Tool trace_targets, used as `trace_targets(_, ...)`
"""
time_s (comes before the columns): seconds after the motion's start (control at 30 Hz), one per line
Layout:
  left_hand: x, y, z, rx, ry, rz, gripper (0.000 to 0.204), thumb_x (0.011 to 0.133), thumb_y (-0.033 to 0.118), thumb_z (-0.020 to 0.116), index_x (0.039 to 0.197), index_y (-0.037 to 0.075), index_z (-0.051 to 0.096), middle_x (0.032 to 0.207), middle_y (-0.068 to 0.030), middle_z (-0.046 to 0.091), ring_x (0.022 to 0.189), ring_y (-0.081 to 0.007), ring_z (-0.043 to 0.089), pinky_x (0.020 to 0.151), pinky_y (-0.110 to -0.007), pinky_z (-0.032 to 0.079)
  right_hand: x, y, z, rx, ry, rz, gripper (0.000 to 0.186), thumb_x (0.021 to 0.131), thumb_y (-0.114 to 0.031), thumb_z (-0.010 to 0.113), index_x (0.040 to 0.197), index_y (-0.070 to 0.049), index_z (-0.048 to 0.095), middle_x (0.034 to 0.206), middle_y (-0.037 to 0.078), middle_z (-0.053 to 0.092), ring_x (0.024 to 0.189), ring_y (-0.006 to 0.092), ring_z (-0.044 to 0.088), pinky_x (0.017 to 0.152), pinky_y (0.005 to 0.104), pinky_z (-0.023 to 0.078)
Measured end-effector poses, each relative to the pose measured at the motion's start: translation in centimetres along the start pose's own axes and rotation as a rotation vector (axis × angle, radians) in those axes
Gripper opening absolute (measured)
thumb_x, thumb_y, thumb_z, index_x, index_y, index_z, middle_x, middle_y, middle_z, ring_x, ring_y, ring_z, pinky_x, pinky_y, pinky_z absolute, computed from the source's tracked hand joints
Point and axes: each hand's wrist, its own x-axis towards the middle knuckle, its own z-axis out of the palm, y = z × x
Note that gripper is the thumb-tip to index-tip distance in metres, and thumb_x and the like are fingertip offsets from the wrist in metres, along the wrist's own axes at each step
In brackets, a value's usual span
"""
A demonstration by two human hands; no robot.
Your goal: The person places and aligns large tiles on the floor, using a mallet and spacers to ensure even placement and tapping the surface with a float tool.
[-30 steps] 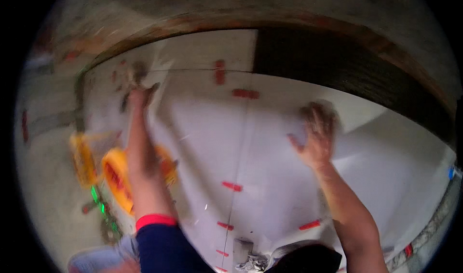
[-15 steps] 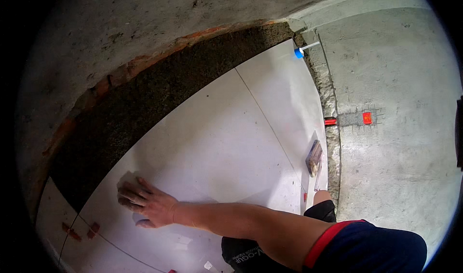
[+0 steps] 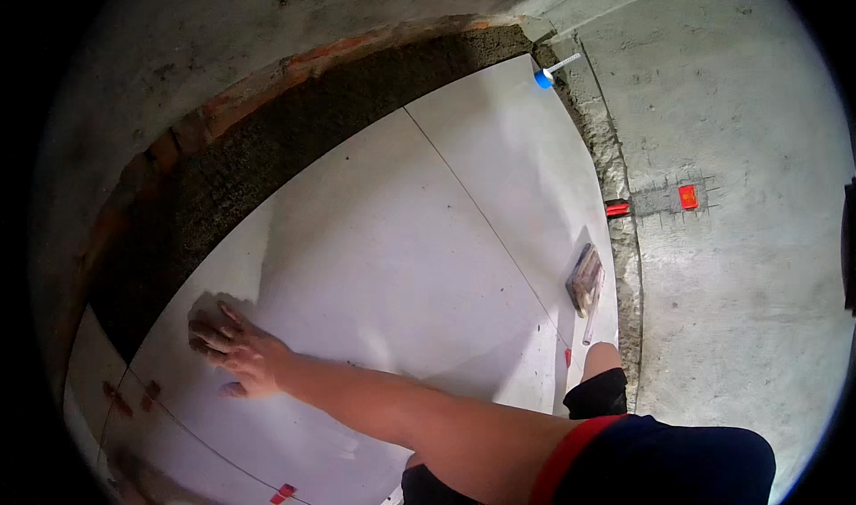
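Note:
My right hand (image 3: 239, 352) lies palm down on a large white floor tile (image 3: 383, 246), fingers spread and dusty, holding nothing. Its forearm crosses the tile from the lower right. A blurred brownish shape at the lower left rim looks like my left hand (image 3: 147, 483); its fingers cannot be made out. Between the two, red pieces (image 3: 150, 396) sit by a tile joint, and a red clip (image 3: 283, 493) is on the same joint lower down. Dark, rough mortar (image 3: 241, 162) runs along the tile's far left edge.
A worn brown-grey block (image 3: 584, 279) lies on the right-hand tile. At the far corner stands a blue and white piece (image 3: 544, 78) with a thin rod. A grey wall (image 3: 731, 309) with a red box (image 3: 687, 197) rises on the right. My knee (image 3: 601, 360) is near it.
The view has shifted slightly. My right hand stays flat on the tile, now further left in the picture. A blurred shape has come in at the lower left.

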Motion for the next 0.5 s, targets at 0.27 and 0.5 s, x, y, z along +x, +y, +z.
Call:
trace_targets(0.27, -10.3, 2.3, 2.7, -0.454, -0.083, 0.071, 0.071, 0.082, 0.036, 0.08, 0.133, -0.007, 0.054, 0.122, -0.0225, 0.065, 0.104, -0.0344, 0.064, 0.093, -0.041, 0.05, -2.5, -1.2, -4.0, 0.209, -0.12, 0.125, 0.084, 0.086, -0.051, 0.066, 0.153, -0.008, 0.038, 0.165, 0.011, 0.021, 0.155, 0.0263, 0.011, 0.126, 0.0473, 0.006)
trace_targets(0.5, -25.2, 9.1, 0.3, -0.516, -0.051, 0.266, 0.065, 0.075, 0.024, 0.082, 0.126, -0.005, 0.054, 0.119, -0.0207, 0.064, 0.105, -0.0357, 0.063, 0.093, -0.043, 0.049, -13.4, 1.8, -4.1, 0.099, -0.26, 0.126, 0.074, 0.091, -0.042, 0.064, 0.152, -0.007, 0.04, 0.165, 0.011, 0.023, 0.154, 0.0259, 0.015, 0.124, 0.0498, 0.014)
